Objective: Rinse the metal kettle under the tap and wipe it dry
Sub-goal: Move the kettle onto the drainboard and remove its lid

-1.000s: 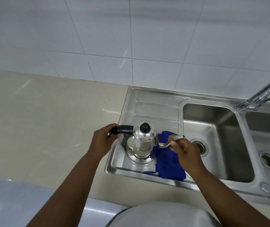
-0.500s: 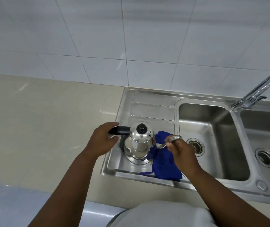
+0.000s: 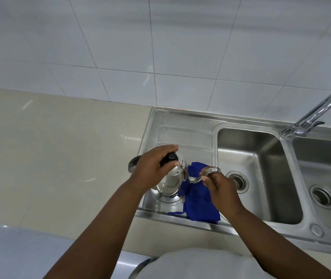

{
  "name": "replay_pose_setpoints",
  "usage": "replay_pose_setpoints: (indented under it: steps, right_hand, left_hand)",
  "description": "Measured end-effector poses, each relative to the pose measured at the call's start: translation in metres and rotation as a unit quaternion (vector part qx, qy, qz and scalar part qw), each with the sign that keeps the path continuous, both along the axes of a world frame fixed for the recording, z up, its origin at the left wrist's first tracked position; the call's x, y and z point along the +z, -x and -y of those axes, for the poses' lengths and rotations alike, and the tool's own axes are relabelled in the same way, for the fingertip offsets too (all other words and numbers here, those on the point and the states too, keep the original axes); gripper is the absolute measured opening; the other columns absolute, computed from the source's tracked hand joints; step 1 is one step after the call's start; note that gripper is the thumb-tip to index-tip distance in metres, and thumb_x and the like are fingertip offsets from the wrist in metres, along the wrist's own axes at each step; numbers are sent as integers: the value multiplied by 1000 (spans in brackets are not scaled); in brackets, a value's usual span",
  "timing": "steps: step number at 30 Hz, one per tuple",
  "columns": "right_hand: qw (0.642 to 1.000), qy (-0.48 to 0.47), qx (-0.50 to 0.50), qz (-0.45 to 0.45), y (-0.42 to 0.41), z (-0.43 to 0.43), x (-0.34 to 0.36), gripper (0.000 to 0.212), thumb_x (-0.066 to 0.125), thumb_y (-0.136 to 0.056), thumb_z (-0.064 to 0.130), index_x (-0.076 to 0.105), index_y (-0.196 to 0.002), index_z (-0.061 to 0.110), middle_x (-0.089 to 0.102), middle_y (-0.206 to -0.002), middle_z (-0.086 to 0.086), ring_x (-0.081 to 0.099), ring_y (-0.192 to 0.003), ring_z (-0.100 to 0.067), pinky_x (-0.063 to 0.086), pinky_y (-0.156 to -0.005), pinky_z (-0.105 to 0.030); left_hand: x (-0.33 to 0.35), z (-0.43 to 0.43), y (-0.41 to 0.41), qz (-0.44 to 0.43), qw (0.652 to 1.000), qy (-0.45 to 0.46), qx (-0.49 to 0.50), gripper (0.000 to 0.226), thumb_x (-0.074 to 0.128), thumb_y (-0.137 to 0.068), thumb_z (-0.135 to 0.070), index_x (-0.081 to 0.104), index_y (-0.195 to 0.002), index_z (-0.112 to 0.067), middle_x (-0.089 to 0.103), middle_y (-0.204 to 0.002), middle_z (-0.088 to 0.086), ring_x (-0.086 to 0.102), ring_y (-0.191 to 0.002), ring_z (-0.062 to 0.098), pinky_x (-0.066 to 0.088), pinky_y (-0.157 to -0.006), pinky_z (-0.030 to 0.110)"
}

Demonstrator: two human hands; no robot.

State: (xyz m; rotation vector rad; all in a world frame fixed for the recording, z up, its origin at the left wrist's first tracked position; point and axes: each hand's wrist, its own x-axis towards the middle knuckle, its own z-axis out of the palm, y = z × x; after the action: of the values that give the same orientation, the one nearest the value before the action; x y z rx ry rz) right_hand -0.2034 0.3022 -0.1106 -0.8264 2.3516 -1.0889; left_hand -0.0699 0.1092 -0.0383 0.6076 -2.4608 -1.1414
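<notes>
Our left hand (image 3: 152, 168) closes over the lid knob (image 3: 172, 157) of the metal kettle (image 3: 171, 179), which stands on the sink's drainboard (image 3: 186, 135). Our right hand (image 3: 219, 185) pinches its spout (image 3: 211, 171) above a blue cloth (image 3: 197, 202). Lifted by these holds, the lid may pop off and the kettle drop.

Metal kettle (image 3: 171, 179) stands on the drainboard (image 3: 186, 135) of a steel double sink (image 3: 259, 224), set in a beige desk (image 3: 60, 148). Left hand (image 3: 152, 168) lies over the lid, fingers by the black knob (image 3: 172, 157). Right hand (image 3: 221, 188) pinches the curved spout (image 3: 211, 170). Blue cloth (image 3: 198, 204) lies just beside the kettle, under the right hand. Tap (image 3: 313, 115) stands well apart, at the back right. White tiled wall (image 3: 160, 47) behind.
</notes>
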Motion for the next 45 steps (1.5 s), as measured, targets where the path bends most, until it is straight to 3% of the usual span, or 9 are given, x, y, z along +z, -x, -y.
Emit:
replay_pose_setpoints:
  steps: [3,6,16,23,26,29,32,41,45]
  right_hand:
    - [1000,-4,-1,1,1,-1,-1,20,56,-98,27,67,-114,19,70,-99,6,67,-92,-10,46,-83,-11]
    - [1000,-2,-2,1,1,0,-2,20,57,-98,27,67,-114,20,70,-98,6,67,-91,-9,44,-82,-10]
    - [1000,4,-1,-17,-1,0,-5,20,56,-99,27,66,-114,18,70,-98,5,67,-90,-10,45,-82,-10]
    - [1000,7,-9,-28,-3,1,-6,19,55,-99,25,65,-114,18,67,-94,7,65,-85,-7,41,-78,-6]
    - [1000,17,-15,-21,-3,2,-7,17,56,-99,25,66,-112,20,69,-96,8,66,-87,-7,45,-81,-10]
    - [999,22,-20,-22,-4,1,-8,19,57,-98,26,66,-113,18,71,-99,4,68,-89,-10,46,-82,-12]
    - [999,17,-22,-34,-5,0,-7,19,57,-98,25,67,-112,17,72,-97,3,67,-86,-9,43,-78,-7]
    - [999,19,-30,-40,-3,-2,-9,22,56,-97,29,67,-111,16,73,-102,-2,70,-91,-16,58,-88,-39]
    - [999,20,-15,-44,-1,-4,-7,32,52,-95,37,67,-109,13,73,-97,-7,70,-87,-21,59,-84,-42]
  left_hand:
    - [3,0,1,13,1000,7,10,38,69,-85,-27,63,-123,-25,65,-109,-17,58,-96,-8,34,-82,-4]
    - [-1,0,2,11,1000,22,-4,38,65,-88,-29,60,-126,-25,69,-109,-10,65,-98,5,47,-88,14]
    - [-9,-3,3,-28,998,55,0,27,63,-90,-23,63,-116,-16,68,-115,-3,68,-99,16,54,-88,33]
    - [-17,-3,4,-32,999,31,15,34,61,-90,-28,61,-124,-22,68,-115,-4,65,-102,9,52,-90,27]
    - [-13,-2,4,-55,997,-29,37,30,57,-90,-34,63,-118,-28,69,-114,-6,65,-101,7,55,-87,35]
    - [-7,4,5,-110,977,-134,121,20,53,-94,-28,67,-108,-30,71,-105,-6,65,-80,9,58,-76,39]
    - [-5,2,3,-98,985,-125,62,23,56,-94,-16,65,-115,-18,70,-112,-1,60,-74,0,54,-76,25]
    - [2,12,-21,-174,958,-212,80,24,57,-93,-9,65,-113,-19,67,-121,-8,65,-100,11,55,-72,27]
    - [-3,39,-66,-179,951,-210,138,28,62,-87,-2,68,-111,-16,67,-121,-4,60,-118,11,52,-92,30]
